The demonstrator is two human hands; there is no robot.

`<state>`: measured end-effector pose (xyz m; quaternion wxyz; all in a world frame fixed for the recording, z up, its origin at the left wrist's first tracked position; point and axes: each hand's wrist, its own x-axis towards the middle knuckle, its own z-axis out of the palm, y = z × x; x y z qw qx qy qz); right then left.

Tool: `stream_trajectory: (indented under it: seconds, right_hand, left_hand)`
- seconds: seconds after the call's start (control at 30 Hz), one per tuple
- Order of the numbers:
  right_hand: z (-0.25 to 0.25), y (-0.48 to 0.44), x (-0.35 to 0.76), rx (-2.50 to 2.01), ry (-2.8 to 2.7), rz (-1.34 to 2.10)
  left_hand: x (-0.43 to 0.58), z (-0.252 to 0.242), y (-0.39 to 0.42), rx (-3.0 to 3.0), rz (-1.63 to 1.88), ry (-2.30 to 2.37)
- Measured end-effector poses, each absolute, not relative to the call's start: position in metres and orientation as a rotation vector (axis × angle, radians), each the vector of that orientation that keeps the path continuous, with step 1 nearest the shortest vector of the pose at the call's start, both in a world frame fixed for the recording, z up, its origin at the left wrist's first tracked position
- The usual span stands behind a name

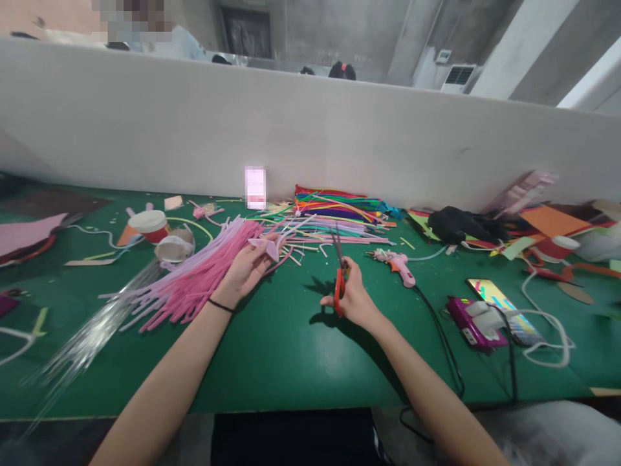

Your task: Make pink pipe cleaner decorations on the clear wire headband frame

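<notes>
My left hand pinches a small light-purple piece, which looks like cut paper or felt. Under and beside that hand spreads a bundle of pink and lilac pipe cleaners. To the right, my right hand grips red-handled scissors above the table, with their blades pointing away from me and slightly apart. The blades are clear of the purple piece. Behind both hands lies a pile of multicoloured pipe cleaners.
A pink glue gun with a black cord lies right of the scissors. Farther right are a purple power strip and a phone. Paper cups and clear strips sit at left. A pale partition closes the table's back.
</notes>
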<state>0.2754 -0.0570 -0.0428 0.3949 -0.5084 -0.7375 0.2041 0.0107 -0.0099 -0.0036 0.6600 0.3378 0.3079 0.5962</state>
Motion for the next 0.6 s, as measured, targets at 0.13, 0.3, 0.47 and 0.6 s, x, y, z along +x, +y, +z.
stream_trajectory:
  seconds: [0.13,0.3,0.47,0.6]
  right_hand:
    - [-0.034,-0.061,0.272,-1.375,-1.952,0.378]
    - [-0.031,-0.064,0.266,-1.403,-2.049,0.292]
    - [-0.034,-0.065,0.261,-1.413,-2.118,0.345]
    - [-0.035,-0.064,0.259,-1.401,-2.116,0.357]
  left_hand:
    - [0.013,-0.005,-0.012,0.816,1.312,0.721]
    - [0.019,-0.003,-0.016,0.776,1.317,0.715]
    - [0.026,-0.002,-0.019,0.843,1.284,0.675]
    - [0.027,-0.003,-0.019,0.882,1.259,0.659]
